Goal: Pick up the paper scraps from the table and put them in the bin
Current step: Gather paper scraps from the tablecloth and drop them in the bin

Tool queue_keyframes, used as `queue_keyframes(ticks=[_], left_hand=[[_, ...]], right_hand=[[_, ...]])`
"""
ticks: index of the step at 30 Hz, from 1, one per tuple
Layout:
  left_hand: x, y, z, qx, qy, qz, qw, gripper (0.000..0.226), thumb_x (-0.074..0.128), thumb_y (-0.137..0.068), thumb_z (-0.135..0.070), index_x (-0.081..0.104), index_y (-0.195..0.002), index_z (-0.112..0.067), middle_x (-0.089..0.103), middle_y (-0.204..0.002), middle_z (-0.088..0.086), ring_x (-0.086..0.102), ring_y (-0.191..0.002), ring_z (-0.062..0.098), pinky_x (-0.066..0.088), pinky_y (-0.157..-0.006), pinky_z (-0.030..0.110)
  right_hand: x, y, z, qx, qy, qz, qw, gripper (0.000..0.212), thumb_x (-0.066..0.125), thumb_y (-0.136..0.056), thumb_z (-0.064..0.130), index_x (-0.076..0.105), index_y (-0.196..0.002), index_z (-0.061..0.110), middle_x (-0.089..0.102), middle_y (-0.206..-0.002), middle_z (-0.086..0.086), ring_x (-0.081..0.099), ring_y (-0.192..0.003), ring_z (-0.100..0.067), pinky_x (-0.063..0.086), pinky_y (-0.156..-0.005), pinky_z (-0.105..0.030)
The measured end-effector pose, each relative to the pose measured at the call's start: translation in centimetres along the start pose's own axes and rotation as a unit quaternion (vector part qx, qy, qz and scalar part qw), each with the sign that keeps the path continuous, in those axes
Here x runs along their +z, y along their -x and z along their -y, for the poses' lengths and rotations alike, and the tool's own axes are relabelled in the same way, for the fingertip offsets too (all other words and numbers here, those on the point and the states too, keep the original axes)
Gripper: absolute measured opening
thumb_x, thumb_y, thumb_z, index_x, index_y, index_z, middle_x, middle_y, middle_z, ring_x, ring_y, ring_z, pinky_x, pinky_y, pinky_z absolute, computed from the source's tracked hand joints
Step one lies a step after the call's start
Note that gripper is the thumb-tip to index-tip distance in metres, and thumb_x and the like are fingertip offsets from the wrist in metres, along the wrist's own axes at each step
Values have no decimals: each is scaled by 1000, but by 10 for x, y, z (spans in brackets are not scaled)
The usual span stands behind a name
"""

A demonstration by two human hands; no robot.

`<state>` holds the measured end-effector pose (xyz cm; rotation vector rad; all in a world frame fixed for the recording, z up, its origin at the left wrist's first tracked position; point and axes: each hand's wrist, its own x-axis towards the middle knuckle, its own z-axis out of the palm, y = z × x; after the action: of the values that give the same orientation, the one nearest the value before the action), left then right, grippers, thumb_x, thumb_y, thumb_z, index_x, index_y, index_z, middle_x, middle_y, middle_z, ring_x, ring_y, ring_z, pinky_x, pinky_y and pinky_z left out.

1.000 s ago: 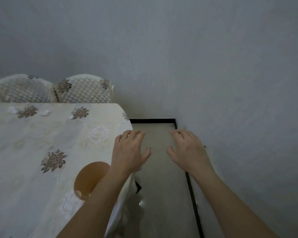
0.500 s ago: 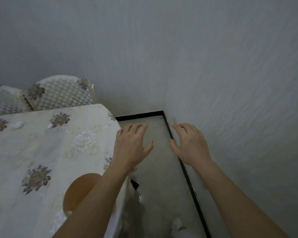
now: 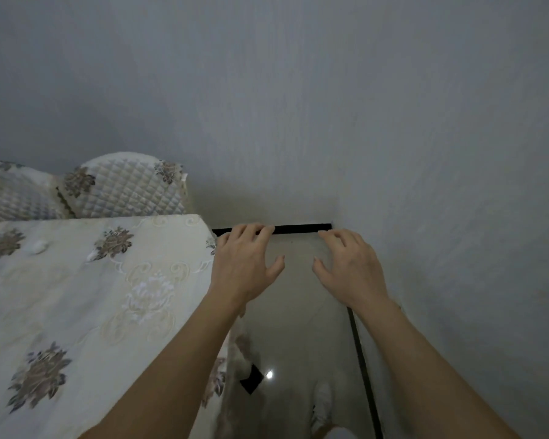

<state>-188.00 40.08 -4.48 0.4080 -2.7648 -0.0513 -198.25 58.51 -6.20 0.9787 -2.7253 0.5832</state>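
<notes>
Small white crumpled paper scrap lies on the far left part of the table, which is covered by a cream embroidered cloth with brown flower prints. Second white paper scrap lies near it to the right, at the edge of one flower print. Both sit loose on the cloth, and nothing touches them.

Both hands are well apart from the scraps, out past the table's right edge.
- Left hand: palm down, fingers spread and lightly bent, grip wide, holding nothing. Its forearm crosses the near right corner of the table.
- Right hand: same pose, palm down, fingers spread, holding nothing. It is near the left hand, thumbs facing and not touching.

Under the hands is a glossy pale tiled floor with one bright light spot. A black skirting strip runs along its far edge and down its right side. A white shoe shows at the near edge of the floor.

Far left, behind the table, two chairs in quilted cream covers stand side by side: one chair back in full view, the other partly cut off. A plain grey textured wall fills the far and right sides.
</notes>
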Motion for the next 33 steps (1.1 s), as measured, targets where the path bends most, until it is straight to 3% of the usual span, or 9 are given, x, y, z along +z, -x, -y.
queue_keyframes(ticks=[5,18,25,33], left_hand=[[17,-76,-5,-50,-7,-4,999,58,46,-83,-57,56,-128,-23,61,-126,-1,53,-116,23,46,-94,44],[52,-178,28,-147,-34,-18,988,56,49,-84,-55,58,-127,-21,61,-126,-1,53,-116,23,45,-91,42],[93,-233,81,-187,-35,-17,982,56,50,-84,-55,57,-129,-21,61,-126,0,53,-116,23,47,-91,42],[124,-329,182,-245,-40,-8,969,57,46,-85,-58,57,-126,-21,61,-126,0,53,-116,23,45,-91,42]], right_hand=[[6,-92,-34,-60,-1,0,998,48,51,-79,40,62,-117,13,64,-107,-7,58,-98,-28,49,-80,-40],[64,-242,-67,-126,-51,52,989,43,61,-84,36,61,-121,12,63,-110,-9,57,-101,-28,50,-81,-39],[115,-325,-57,-161,-58,74,982,47,53,-84,40,61,-121,12,63,-111,-8,57,-103,-28,51,-82,-41],[177,-461,-15,-203,-63,89,973,47,56,-85,38,60,-124,12,63,-114,-8,57,-106,-27,50,-84,-40]])
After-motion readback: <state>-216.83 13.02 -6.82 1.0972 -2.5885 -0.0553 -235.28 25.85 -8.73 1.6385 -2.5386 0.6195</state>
